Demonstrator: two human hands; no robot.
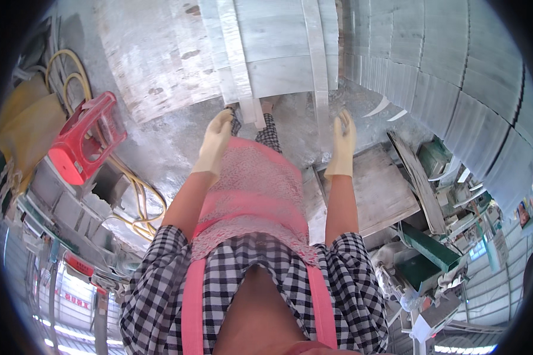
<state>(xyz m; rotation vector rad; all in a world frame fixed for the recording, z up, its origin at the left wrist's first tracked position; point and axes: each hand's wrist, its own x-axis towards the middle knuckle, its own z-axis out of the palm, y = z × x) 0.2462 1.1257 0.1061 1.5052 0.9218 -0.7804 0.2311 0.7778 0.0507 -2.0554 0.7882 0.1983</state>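
Two gloved hands: I read left hand (216, 141) and right hand (342, 145) as empty, fingers loosely extended. The grey panel (275, 38) lies far, just beyond the fingertips; contact I cannot confirm.

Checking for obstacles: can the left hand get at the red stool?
Probably yes, perhaps with a lean: the left hand looks empty, and only floor shows between it and the red stool.

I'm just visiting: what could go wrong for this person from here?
The pale strips jutting past the panels near the feet might catch a leg. The yellow hose looped by the red stool could trip someone. The gloves on the left hand and right hand leave the forearms bare, so panel edges may scrape them.
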